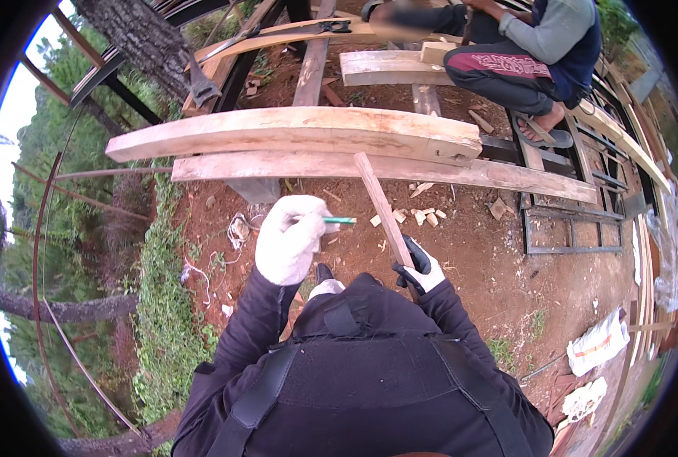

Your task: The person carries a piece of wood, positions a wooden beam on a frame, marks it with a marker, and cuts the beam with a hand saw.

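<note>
My left hand (289, 238), in a white glove, is closed on a short green pencil (340, 220) whose end points right. A narrow wooden stick (383, 209) is gripped near its lower end by my right hand (424, 268), in a black and white glove. The stick slants up and left, and its upper end overlaps the lower wooden beam (278, 165) in the picture. I cannot tell whether they touch. Just beyond lies a thicker wooden beam (293, 131). The pencil and the stick are apart.
A co-worker (506, 68) sits at the far right by a short timber (392, 68). A handsaw (200, 82) rests on timber at the far left. Wood offcuts (430, 217) litter the soil. At right are a black metal frame (575, 250) and a white sack (598, 343).
</note>
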Tool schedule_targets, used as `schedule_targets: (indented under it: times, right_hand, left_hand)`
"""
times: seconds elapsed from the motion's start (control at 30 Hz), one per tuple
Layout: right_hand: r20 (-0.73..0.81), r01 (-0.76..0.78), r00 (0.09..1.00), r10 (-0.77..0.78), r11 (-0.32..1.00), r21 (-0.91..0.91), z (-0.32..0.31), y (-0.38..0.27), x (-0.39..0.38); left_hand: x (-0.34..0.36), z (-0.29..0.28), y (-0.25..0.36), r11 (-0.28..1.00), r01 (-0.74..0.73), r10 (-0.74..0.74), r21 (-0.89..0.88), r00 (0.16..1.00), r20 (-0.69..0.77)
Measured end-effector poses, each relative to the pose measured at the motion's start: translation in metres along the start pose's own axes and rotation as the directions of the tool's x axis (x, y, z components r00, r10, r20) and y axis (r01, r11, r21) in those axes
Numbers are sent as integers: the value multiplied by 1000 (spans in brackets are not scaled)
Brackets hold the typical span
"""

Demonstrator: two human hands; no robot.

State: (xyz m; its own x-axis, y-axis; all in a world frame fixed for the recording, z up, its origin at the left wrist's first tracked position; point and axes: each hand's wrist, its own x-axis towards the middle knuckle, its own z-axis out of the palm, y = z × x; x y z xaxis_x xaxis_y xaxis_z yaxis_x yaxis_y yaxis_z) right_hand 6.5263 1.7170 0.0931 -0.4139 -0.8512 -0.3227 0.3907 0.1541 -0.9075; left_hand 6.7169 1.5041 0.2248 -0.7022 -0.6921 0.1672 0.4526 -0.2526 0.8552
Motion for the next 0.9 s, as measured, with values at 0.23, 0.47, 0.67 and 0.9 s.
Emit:
schedule_targets:
  times: [0.23, 0.47, 0.67, 0.9]
  right_hand:
    - [-339, 217, 926, -165, 969, 121, -47, 21, 10]
    - [-487, 177, 873, -35, 952, 249, -61, 57, 3]
    - [-528, 81, 848, 47, 973, 218, -56, 70, -9]
    - [-599, 35, 796, 89, 981, 193, -65, 83, -2]
  left_hand:
    - [5, 57, 75, 799, -122, -417, 588, 592, 689]
    - [0, 50, 7, 723, 317, -689, 613, 269, 673]
    - [0, 64, 32, 736, 243, -663, 632, 447, 601]
    - [6, 133, 137, 754, -547, 329, 363, 793, 512]
